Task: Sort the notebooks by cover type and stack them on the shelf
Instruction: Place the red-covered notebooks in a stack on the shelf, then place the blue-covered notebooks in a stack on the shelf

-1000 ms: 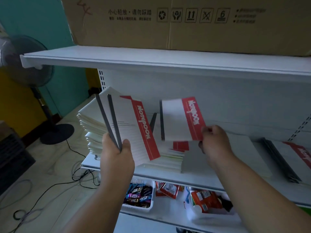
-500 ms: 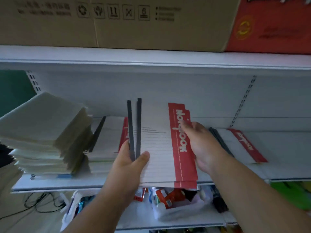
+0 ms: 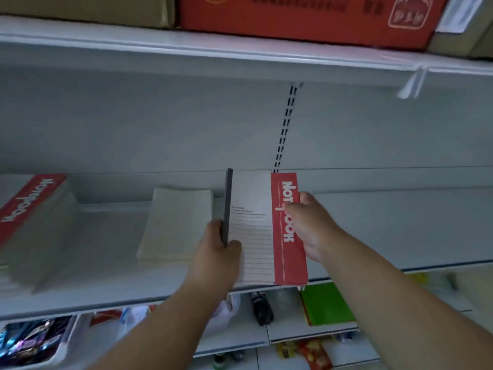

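Note:
Both my hands hold a bunch of white notebooks with a red "NOTEBOOK" band and dark spine, just above the white middle shelf. My left hand grips the dark spine side with the thumb on the lined cover. My right hand grips the red-band edge, thumb across the lettering. A plain pale notebook stack lies on the shelf to the left. Farther left lies a blurred stack with a red-band cover.
An upper shelf carries a red carton and a brown carton. Below, the lower shelf holds green notebooks, a dark bottle, snack packets and a white tub. The slotted upright runs behind the notebooks.
The view swung right along the shelf. My right hand joined its notebook to the ones in my left hand, and both hands carried the squared-up bunch rightward past the stacks.

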